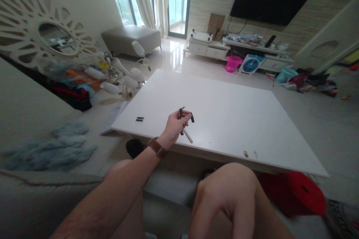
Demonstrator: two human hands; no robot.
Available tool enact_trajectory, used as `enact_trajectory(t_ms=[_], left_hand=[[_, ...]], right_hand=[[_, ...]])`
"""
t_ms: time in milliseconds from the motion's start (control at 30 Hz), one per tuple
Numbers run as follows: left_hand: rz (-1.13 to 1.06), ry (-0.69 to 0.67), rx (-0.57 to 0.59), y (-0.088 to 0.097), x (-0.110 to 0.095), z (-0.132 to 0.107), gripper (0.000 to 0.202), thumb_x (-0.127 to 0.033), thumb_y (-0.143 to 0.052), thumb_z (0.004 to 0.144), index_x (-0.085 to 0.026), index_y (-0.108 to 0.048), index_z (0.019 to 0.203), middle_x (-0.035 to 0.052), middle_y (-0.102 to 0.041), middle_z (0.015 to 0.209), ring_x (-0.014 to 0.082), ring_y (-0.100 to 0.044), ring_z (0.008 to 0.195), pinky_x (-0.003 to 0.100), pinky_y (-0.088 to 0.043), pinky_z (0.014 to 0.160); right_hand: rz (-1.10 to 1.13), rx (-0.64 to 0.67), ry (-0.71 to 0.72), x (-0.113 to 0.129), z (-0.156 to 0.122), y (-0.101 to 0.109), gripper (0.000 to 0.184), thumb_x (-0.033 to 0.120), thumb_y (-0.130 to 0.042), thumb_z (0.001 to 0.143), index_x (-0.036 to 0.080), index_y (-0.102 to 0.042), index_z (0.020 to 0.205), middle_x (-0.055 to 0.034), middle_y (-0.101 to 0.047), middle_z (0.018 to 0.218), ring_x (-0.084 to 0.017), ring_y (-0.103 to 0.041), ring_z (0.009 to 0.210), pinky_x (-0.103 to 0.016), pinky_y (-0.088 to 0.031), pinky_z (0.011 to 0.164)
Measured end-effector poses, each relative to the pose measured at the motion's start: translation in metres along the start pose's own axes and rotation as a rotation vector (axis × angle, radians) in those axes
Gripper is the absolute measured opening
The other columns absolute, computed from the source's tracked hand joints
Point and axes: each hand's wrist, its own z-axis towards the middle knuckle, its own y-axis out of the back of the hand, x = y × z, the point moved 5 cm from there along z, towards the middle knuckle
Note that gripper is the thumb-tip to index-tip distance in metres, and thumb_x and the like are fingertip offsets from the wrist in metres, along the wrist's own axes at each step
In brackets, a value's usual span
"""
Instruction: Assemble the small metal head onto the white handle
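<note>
My left hand (179, 121), with a brown-strapped watch at its wrist, is closed above the near edge of a white table (230, 108). In it are a thin pen-like stick (188, 136) with a pale lower end and a small bent black piece (192, 118) between the fingertips. Another dark part (180, 112) sticks up past the fingers; its kind is unclear. Two short black strips (139, 119) lie on the tabletop to the left. My right hand (224, 190) seems to be bent downward in front of the table, close to the camera; its fingertips are hidden.
A small brownish item (246, 153) and a clear one (255, 154) lie near the table's front edge. Left of the table stands a lamp with several white shades (130, 82). A red round object (304, 194) is below the right corner. A grey bench (131, 39) stands behind.
</note>
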Motion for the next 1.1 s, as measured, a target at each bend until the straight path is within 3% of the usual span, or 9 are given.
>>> enact_trajectory(t_ms=[200,267,333,467,533,800,867,1033,1100], left_hand=[[0.038,-0.009,-0.001,0.001,0.001,0.002,0.029,-0.034,-0.081,0.068,-0.013,-0.067,0.081,-0.0018,-0.054,0.059,0.0077,-0.046,0.052,0.021,-0.027,0.046],[0.029,-0.003,-0.010,0.001,0.001,0.004,0.029,-0.034,-0.082,0.066,-0.013,-0.067,0.081,-0.0019,-0.054,0.058,0.0079,-0.047,0.052,0.021,-0.027,0.046],[0.026,0.000,-0.014,0.001,0.001,0.004,0.030,-0.034,-0.082,0.065,-0.013,-0.068,0.081,-0.0012,-0.055,0.059,0.0081,-0.048,0.052,0.021,-0.027,0.047],[0.021,0.007,-0.011,0.001,-0.002,0.002,0.029,-0.034,-0.082,0.066,-0.013,-0.068,0.081,-0.0012,-0.056,0.058,0.0077,-0.047,0.052,0.021,-0.028,0.048],[0.013,0.008,-0.011,0.002,-0.003,0.001,0.030,-0.034,-0.082,0.066,-0.013,-0.067,0.081,-0.0020,-0.054,0.057,0.0076,-0.046,0.051,0.021,-0.027,0.047],[0.049,0.002,-0.008,0.003,-0.007,0.002,0.032,-0.035,-0.082,0.066,-0.012,-0.068,0.082,-0.0012,-0.055,0.059,0.0084,-0.047,0.053,0.022,-0.028,0.048],[0.056,0.006,-0.010,0.003,-0.007,0.003,0.032,-0.035,-0.082,0.065,-0.012,-0.068,0.082,-0.0010,-0.055,0.059,0.0084,-0.047,0.053,0.022,-0.028,0.048],[0.053,0.010,-0.023,0.005,-0.009,0.003,0.034,-0.036,-0.083,0.063,-0.012,-0.069,0.082,-0.0015,-0.054,0.059,0.0081,-0.046,0.053,0.021,-0.028,0.048],[0.055,0.006,-0.023,0.007,-0.009,0.002,0.033,-0.035,-0.083,0.063,-0.012,-0.069,0.082,-0.0014,-0.055,0.060,0.0083,-0.047,0.054,0.021,-0.027,0.048]], right_hand=[[-0.268,-1.625,0.328,0.033,-0.104,0.098,0.050,0.025,-0.061,0.079,0.036,-0.059,0.127,0.0006,-0.068,0.123,-0.016,-0.065,0.107,-0.029,-0.051,0.080],[-0.297,-1.865,0.318,0.037,-0.121,0.101,0.039,0.027,-0.056,0.080,0.033,-0.064,0.118,-0.0002,-0.068,0.121,-0.017,-0.065,0.104,-0.032,-0.050,0.081],[-0.353,-1.676,0.179,0.037,-0.101,0.093,0.032,0.027,-0.056,0.081,0.031,-0.067,0.111,-0.0014,-0.069,0.119,-0.018,-0.064,0.104,-0.032,-0.050,0.082],[-0.171,-0.229,-0.274,-0.002,-0.013,0.021,0.028,0.032,-0.073,0.077,0.019,-0.072,0.101,-0.0090,-0.073,0.107,-0.021,-0.068,0.100,-0.028,-0.052,0.084],[-0.029,0.059,-0.187,-0.005,-0.007,0.000,0.043,0.041,-0.086,0.059,0.016,-0.073,0.092,-0.0098,-0.074,0.091,-0.023,-0.070,0.092,-0.025,-0.053,0.075],[-0.500,-1.929,0.270,0.037,-0.131,0.101,0.048,0.023,-0.057,0.080,0.039,-0.058,0.126,0.0017,-0.056,0.142,-0.019,-0.057,0.124,-0.039,-0.048,0.096],[-0.442,-1.760,0.064,0.029,-0.116,0.103,0.045,0.025,-0.057,0.082,0.035,-0.061,0.125,-0.0024,-0.059,0.139,-0.022,-0.059,0.121,-0.041,-0.049,0.095],[-0.095,-0.228,-0.480,-0.019,-0.027,0.031,0.056,0.027,-0.075,0.077,0.020,-0.062,0.132,-0.0115,-0.068,0.126,-0.025,-0.065,0.115,-0.033,-0.053,0.092],[0.061,-0.012,-0.448,-0.020,-0.021,0.015,0.068,0.025,-0.081,0.072,0.019,-0.059,0.136,-0.0121,-0.071,0.121,-0.025,-0.069,0.106,-0.033,-0.055,0.087]])
